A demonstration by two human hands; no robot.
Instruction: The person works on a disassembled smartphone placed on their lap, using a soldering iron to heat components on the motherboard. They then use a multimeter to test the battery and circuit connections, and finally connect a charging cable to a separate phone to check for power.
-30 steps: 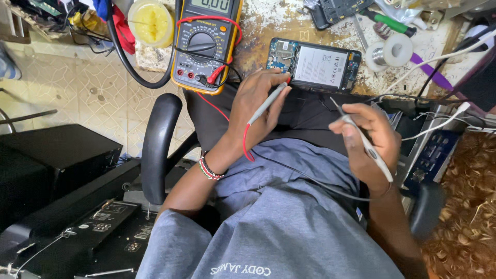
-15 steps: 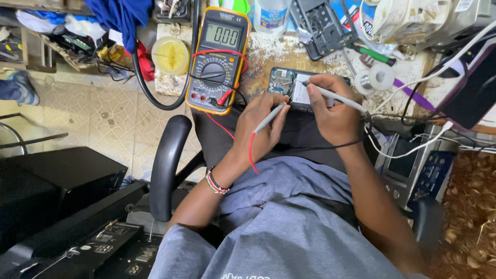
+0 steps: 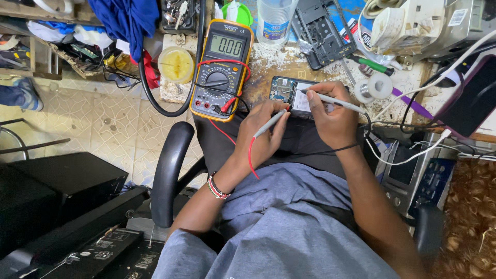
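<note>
An opened phone (image 3: 290, 93) is seen lying flat on the bench edge (image 3: 268, 67), its circuit board exposed, at 12 o'clock from the person's lap. 2 probes are in use. The left hand (image 3: 261, 135) is closed in a pen-style pinch on 1 grey probe (image 3: 270, 123), whose tip is pointed toward the lower edge of the phone; whether the tip is touching cannot be told. A red wire (image 3: 250, 157) is trailed from that probe across the wrist side of the hand. The right hand (image 3: 330, 116) is closed likewise around a 2nd grey probe (image 3: 330, 101), whose tip is laid on the phone's board near its middle, with the hand partly covering the phone's right end. A black wire (image 3: 330, 152) is run below that hand.

A yellow meter (image 3: 222, 67) is placed at 9 o'clock from the phone, just beside it, with red and black leads plugged into its lower face. A pale yellow tub (image 3: 176, 64) is set at 9 o'clock from the meter. A roll of solder (image 3: 371, 88) is found at 3 o'clock from the phone. A beaded bracelet (image 3: 217, 188) is worn on the left wrist.
</note>
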